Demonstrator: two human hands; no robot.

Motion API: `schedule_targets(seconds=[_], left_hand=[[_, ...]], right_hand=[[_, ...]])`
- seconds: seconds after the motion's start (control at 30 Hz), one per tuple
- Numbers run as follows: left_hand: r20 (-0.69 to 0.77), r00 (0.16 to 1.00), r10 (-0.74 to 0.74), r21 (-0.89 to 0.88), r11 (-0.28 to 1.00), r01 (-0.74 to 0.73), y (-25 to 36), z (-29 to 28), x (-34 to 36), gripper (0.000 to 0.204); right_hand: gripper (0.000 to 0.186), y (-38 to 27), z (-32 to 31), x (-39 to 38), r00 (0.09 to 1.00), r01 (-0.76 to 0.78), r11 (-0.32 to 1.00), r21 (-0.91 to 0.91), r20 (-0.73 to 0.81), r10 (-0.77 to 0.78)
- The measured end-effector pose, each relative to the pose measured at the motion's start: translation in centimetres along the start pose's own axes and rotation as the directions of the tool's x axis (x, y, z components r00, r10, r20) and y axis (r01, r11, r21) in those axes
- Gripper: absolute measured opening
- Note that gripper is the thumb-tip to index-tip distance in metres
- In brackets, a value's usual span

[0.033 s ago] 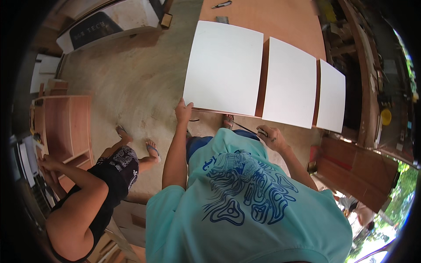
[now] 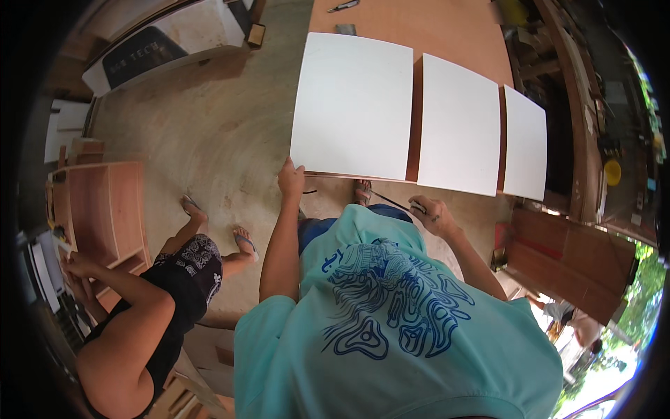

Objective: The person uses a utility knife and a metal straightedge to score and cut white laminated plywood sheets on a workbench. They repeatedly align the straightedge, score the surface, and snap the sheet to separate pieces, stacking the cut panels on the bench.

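My left hand (image 2: 292, 177) is closed on the near left corner of the largest white panel (image 2: 352, 105), with the thumb by its edge. To the right, just off the panels' near edge, my right hand (image 2: 434, 215) is wrapped round a tool with a long, thin dark shaft (image 2: 389, 200). The shaft points left, toward my foot; its exact kind is unclear. Two more white panels, a middle one (image 2: 460, 126) and a narrower one (image 2: 525, 146), lie to the right, with brown gaps between them.
A brown board tabletop (image 2: 419, 24) bears a utility knife (image 2: 343, 6) and a small grey block (image 2: 345, 29). At left, another person (image 2: 139, 307) stands by an open wooden cabinet (image 2: 94, 209). A reddish-brown wooden cabinet (image 2: 569, 262) is at right.
The view has shifted slightly, so the panels sit a little further left in it. Both hands keep their holds.
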State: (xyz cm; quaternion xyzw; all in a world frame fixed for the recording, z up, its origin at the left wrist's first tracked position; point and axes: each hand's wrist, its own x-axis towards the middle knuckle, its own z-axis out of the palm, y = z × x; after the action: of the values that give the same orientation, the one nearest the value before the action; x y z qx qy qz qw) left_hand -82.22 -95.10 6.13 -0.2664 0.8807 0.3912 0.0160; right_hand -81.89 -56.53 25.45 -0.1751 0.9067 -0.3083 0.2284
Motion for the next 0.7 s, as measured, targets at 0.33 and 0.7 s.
schedule_targets(seconds=[0.33,0.7], left_hand=[[0.312,0.949,-0.038,0.229,0.973,-0.036,2.9,-3.5,0.3,0.048],[0.466,0.885,0.019,0.296,0.939,-0.176,2.4,-4.9,1.2,0.049]], right_hand=[[0.029,0.0,15.5,-14.4,0.686,-0.670,0.734,0.113,-0.283,0.670],[0.030,-6.3,26.5,-24.1,0.416,-0.769,0.459,0.445,-0.197,0.888]])
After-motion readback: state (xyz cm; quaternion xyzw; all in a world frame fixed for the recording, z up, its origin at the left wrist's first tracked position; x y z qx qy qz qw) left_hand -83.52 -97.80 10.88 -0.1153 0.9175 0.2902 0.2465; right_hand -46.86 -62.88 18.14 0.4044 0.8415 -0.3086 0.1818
